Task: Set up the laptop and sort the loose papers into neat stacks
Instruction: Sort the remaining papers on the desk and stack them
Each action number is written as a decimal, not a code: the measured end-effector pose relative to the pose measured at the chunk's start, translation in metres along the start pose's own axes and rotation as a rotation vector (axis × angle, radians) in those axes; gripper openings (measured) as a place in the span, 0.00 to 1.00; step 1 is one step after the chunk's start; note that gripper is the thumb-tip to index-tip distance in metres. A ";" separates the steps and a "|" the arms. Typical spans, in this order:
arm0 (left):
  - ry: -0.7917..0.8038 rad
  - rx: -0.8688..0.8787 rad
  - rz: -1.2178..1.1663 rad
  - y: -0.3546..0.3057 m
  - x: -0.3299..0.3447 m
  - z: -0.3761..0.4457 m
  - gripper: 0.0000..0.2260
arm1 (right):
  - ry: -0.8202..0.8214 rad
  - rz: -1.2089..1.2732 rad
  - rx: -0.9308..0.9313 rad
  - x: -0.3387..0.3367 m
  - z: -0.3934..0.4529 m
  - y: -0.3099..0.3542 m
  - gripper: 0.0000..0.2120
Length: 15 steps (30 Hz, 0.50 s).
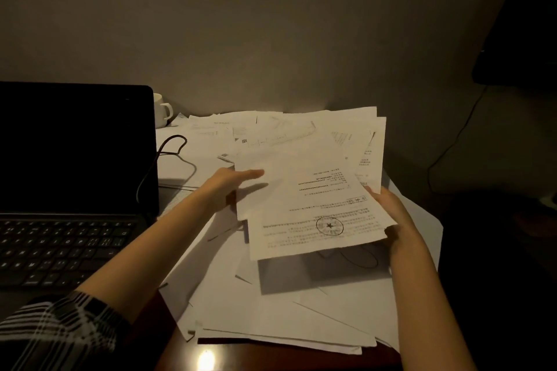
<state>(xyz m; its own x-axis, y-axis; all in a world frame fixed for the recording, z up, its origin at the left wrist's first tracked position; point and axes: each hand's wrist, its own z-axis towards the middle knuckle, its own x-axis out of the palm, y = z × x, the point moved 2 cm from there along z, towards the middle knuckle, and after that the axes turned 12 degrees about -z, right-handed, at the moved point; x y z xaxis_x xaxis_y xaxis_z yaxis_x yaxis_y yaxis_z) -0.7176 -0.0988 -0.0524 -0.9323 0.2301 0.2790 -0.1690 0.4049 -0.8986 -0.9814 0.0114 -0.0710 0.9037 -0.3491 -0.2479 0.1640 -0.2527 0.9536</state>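
A black laptop (75, 178) stands open at the left, its screen dark and its keyboard facing me. Loose white papers (271, 307) lie scattered over the desk to its right, with more (271, 129) piled toward the wall. I hold a bundle of printed sheets (307, 205) lifted above the pile; the top sheet carries text and a round stamp. My left hand (229, 187) grips the bundle's left edge, thumb laid on top. My right hand (391, 214) grips its right edge, fingers underneath.
A white mug (162, 110) stands behind the laptop's right corner. A black cable (168, 156) loops from the laptop over the papers. The dark wooden desk edge (271, 358) shows in front. A thin wire (452, 141) hangs down the wall at the right.
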 end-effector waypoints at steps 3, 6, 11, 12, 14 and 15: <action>0.245 0.159 0.107 0.003 0.008 0.001 0.16 | 0.106 0.054 -0.007 0.006 -0.004 -0.004 0.12; 0.211 0.301 0.089 0.010 0.006 0.006 0.19 | 0.233 0.192 0.003 0.012 -0.007 -0.004 0.10; 0.103 0.372 0.016 0.014 -0.007 0.009 0.29 | 0.199 0.317 0.080 0.018 -0.004 -0.001 0.16; 0.107 0.395 0.021 0.012 -0.009 0.009 0.29 | 0.128 0.306 0.078 0.018 -0.003 0.002 0.17; 0.110 0.427 0.043 0.005 -0.010 0.004 0.26 | -0.035 0.305 0.083 0.017 0.001 0.005 0.16; 0.123 0.433 0.047 0.002 -0.010 0.002 0.27 | -0.094 0.319 0.078 0.017 0.004 0.007 0.16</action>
<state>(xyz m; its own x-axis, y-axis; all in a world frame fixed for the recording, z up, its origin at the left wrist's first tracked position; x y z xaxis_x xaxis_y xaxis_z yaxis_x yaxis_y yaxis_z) -0.7089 -0.1021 -0.0579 -0.9017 0.3536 0.2487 -0.2696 -0.0102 -0.9629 -0.9669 0.0000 -0.0696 0.8637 -0.5021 0.0430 -0.1552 -0.1838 0.9706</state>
